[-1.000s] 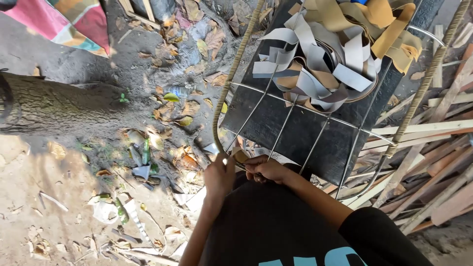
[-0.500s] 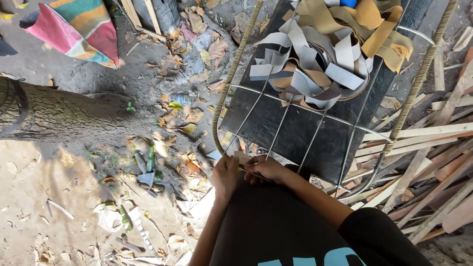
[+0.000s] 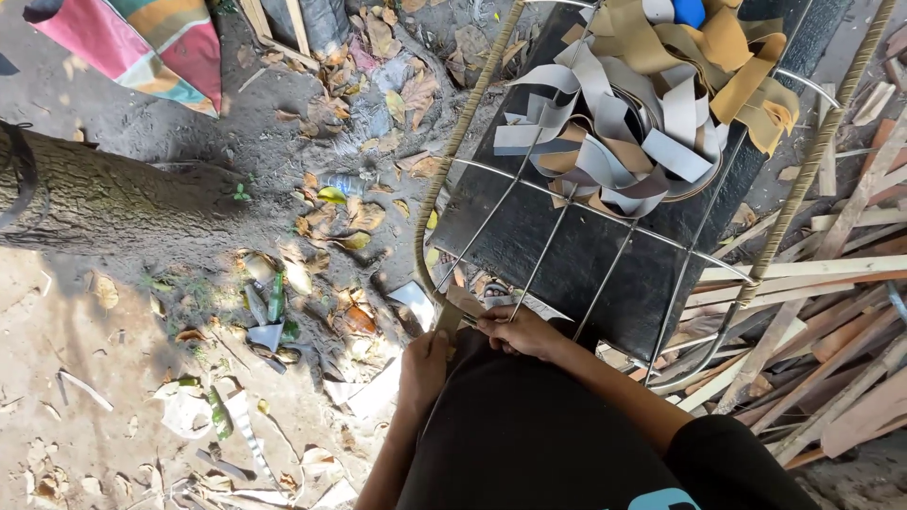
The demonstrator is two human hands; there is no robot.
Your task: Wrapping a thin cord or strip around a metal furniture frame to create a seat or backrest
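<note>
A metal wire frame [image 3: 444,179] with cord-wrapped side rails stands in front of me over a black board [image 3: 567,255]. My left hand [image 3: 423,366] is curled around the frame's near left corner, where the wrapping ends. Just to its right, my right hand [image 3: 515,331] pinches a tan strip [image 3: 463,302] against the frame's near bar. A tangled pile of grey and tan strips [image 3: 642,123] lies on the far part of the board, behind the wires. My dark clothing hides the lowest part of the frame.
A tree trunk [image 3: 104,203] lies across the dirt at the left. Dry leaves and litter [image 3: 274,312] are scattered beside it. Wooden slats [image 3: 831,312] are heaped at the right. A colourful cloth [image 3: 151,47] is at the top left.
My left hand has slid down from the frame's corner toward my body. My right hand stays at the near bar, now with the tan strip showing above it.
</note>
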